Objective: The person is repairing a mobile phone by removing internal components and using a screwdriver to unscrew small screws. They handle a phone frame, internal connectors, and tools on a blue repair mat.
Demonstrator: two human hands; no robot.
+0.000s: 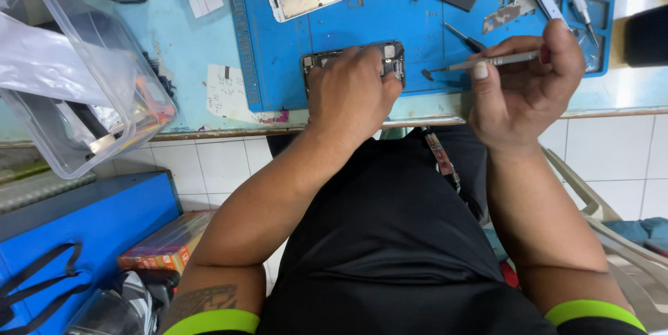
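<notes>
Left hand [351, 95] clamps opened phone [353, 64]; right hand [525, 81] pinches thin tool [487, 64]; orange box [167, 246] below bench

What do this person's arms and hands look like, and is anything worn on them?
Both arms are bare from the wrists up to short black sleeves, each edged with a bright lime-green band. The left hand and right hand wear no gloves, and no ring or watch shows. A dark tattoo marks the left upper arm just below the band. The fingernails look short.
</notes>
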